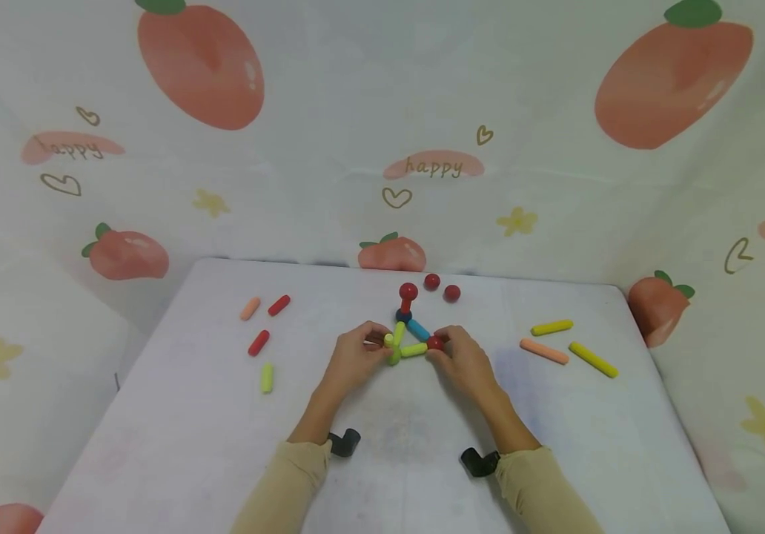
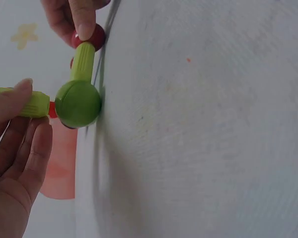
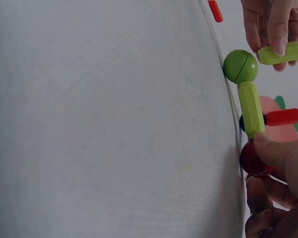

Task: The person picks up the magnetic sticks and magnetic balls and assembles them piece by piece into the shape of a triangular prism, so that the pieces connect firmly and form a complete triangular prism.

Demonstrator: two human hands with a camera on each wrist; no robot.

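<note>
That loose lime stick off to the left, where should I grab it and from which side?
Likely the middle of the lime stick, pinched across its long sides from above. It's slim and lies flat, one end toward you, with nothing touching either side; the nearest red stick lies beyond its far end.

From above the 6 o'clock side of the table (image 1: 402, 475), the wide head view faces 12, tilted down. Both wrist views, close, low and rolled sideways, share the green ball (image 2: 78, 105), at 9 o'clock in the left, 2 in the right.
</note>
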